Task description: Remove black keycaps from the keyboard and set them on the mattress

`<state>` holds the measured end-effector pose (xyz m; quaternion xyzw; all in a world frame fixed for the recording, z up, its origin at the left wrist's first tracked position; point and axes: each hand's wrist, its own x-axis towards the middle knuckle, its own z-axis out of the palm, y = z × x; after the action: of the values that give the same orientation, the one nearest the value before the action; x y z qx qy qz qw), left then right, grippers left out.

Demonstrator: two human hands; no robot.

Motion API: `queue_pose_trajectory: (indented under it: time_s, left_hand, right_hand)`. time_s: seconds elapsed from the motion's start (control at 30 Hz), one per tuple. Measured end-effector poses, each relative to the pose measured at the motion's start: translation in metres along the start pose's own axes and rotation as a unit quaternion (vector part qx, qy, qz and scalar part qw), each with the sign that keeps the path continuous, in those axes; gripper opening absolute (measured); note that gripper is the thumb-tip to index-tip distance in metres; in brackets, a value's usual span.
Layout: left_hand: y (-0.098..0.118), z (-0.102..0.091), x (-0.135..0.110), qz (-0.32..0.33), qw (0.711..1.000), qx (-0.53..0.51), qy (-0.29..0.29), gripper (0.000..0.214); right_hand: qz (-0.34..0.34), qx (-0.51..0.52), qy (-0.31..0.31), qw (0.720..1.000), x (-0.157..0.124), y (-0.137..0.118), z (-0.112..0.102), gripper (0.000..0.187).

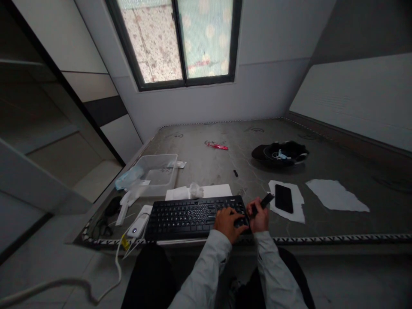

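A black keyboard (193, 216) lies along the front edge of the mat in front of me. My left hand (228, 224) rests over its right end, on the number keys, with thumb and forefinger apart and keys showing between them. Just beside the keyboard's right end, my right hand (258, 218) is closed round a short, dark, slim tool (267, 200). Its wider end points up and to the right, and its exact kind does not show. Behind the keyboard lies white paper (217, 190) with a crumpled clear piece (195, 190) on it.
A clear plastic box (157, 191) stands at the left, near a white power strip (139, 225) with cables. To the right are a phone (283, 198) on white paper, another paper sheet (336, 195) and a black cap (280, 153). A red packet (219, 146) lies farther back.
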<state>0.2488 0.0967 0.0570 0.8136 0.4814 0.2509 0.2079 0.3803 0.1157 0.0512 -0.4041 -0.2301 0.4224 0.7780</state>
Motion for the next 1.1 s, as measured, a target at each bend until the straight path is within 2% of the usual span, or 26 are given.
queue_pose_trajectory:
  time_s: [0.27,0.5,0.67,0.77,0.93,1.1]
  left_hand:
    - [0.0,0.0,-0.001,0.001,1.0,-0.002,0.004,0.036]
    - [0.003,-0.003,-0.001,-0.002,1.0,0.007,-0.007,0.039]
    - [0.003,-0.005,-0.001,-0.004,1.0,0.013,-0.01,0.035]
    - [0.002,-0.004,-0.001,-0.002,1.0,0.022,-0.014,0.031]
    - [-0.003,0.0,0.0,-0.006,1.0,0.017,-0.019,0.033]
    - [-0.003,0.001,0.0,-0.002,1.0,0.005,-0.011,0.034]
  right_hand:
    - [0.068,-0.031,-0.018,0.997,0.001,0.003,0.0,0.046]
    - [0.016,-0.174,-0.047,0.984,-0.007,-0.001,0.005,0.053]
    - [-0.023,-0.216,-0.058,0.974,-0.014,0.002,0.005,0.055]
    - [-0.024,-0.204,-0.068,0.976,-0.018,0.005,0.002,0.053]
    - [-0.027,-0.121,-0.099,0.987,-0.022,0.01,-0.004,0.051]
    - [-0.068,-0.093,-0.103,0.988,-0.024,0.012,-0.008,0.051]
